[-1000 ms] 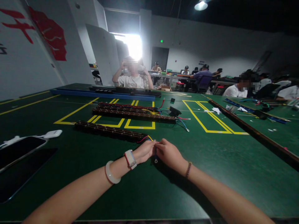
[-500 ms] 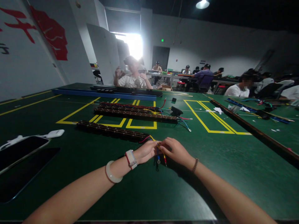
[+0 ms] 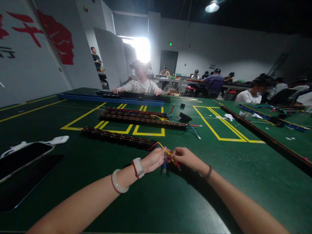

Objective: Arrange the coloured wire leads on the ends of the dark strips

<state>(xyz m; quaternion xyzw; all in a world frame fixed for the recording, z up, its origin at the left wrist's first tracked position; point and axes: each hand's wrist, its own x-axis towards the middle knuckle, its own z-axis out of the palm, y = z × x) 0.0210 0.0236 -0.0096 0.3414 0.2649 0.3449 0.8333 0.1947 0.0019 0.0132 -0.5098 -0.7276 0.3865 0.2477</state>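
My left hand (image 3: 154, 159), with a watch and a pale bangle on its wrist, pinches yellow and blue wires near the end of a dark slotted bar (image 3: 119, 137). From its fingers a blue wire (image 3: 165, 162) with a ring terminal hangs down. Close by on the right, my right hand (image 3: 186, 157) is closed on the yellow wires (image 3: 168, 152), whose red-sleeved tip points toward me. The fingertips of both hands nearly meet, and some wire between them is hidden.
Beyond lies a group of similar dark bars (image 3: 143, 120) with loose wires. A blue rail (image 3: 112, 99) crosses the far side, where a person (image 3: 143, 84) sits. Phones (image 3: 29, 159) lie at left. A long brown bar (image 3: 265, 135) runs along the right. Yellow tape marks the green table (image 3: 207, 201).
My right hand has shifted slightly right and down, and the yellow wires slant further right. The person opposite has lowered both hands to the rail. Another person shows in the far-left opening.
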